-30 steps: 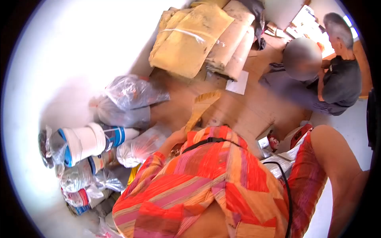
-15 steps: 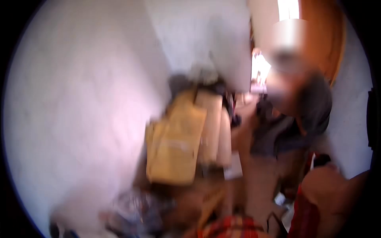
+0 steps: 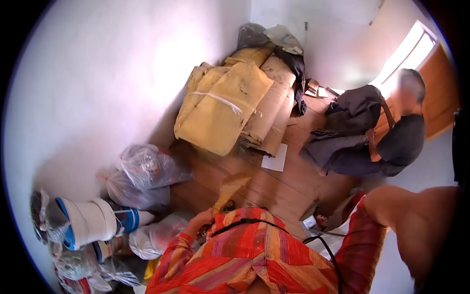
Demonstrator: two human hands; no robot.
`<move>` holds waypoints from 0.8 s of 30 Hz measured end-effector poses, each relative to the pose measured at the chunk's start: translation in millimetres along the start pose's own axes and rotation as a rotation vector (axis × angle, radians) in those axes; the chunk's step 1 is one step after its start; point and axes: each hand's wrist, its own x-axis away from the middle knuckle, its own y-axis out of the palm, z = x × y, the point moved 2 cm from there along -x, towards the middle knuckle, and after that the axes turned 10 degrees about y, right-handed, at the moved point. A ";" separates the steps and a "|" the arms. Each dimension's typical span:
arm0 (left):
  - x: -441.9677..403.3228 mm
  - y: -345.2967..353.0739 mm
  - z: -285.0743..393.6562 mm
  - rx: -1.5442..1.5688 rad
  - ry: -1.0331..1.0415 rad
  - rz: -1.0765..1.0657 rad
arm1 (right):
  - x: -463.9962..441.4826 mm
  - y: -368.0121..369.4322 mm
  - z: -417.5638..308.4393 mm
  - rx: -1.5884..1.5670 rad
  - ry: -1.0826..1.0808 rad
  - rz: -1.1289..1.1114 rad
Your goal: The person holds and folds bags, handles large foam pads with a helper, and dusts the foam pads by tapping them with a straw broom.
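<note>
My left hand [image 3: 201, 219] is low in the view, beside the red striped garment on my body. Its fingers look closed around the narrow end of a yellowish, fan-shaped, broom-like thing [image 3: 231, 190], which points away over the floor. Blur hides the exact kind. On the right, my bare right forearm [image 3: 411, 215] is raised close to the camera. The right hand itself lies outside the picture.
Yellow folded sheets [image 3: 220, 108] tied with white string and tan rolls [image 3: 271, 98] lean by the left wall. Plastic bags [image 3: 147, 166] and a white-and-blue bucket [image 3: 90, 223] stand lower left. A seated person [image 3: 401, 142] handles dark cloth [image 3: 338, 147]. White paper [image 3: 275, 158] lies on the floor.
My view has tilted down and steadied, so the sheets and rolls appear higher. My left hand and more of my garment have come into view. My right forearm remains raised.
</note>
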 end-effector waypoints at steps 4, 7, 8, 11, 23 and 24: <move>77.9 -56.8 86.8 0.330 0.035 0.130 | 14.6 80.5 17.8 -0.008 0.402 0.010; 60.5 -47.5 42.0 0.323 -0.012 0.106 | 58.1 175.6 22.6 0.024 0.884 -0.231; 56.5 -40.3 20.1 0.337 -0.020 0.107 | 69.3 204.1 26.9 -0.052 0.983 -0.417; 41.5 -42.5 -27.0 0.396 0.038 0.176 | 156.0 274.4 31.4 -0.243 1.346 -0.736; 35.3 -31.8 -62.5 0.805 -0.204 0.285 | 451.4 452.1 25.1 -1.031 2.494 -0.814; 41.1 -44.1 -50.4 1.014 -0.262 0.261 | 474.0 471.0 28.6 -0.985 2.511 -0.805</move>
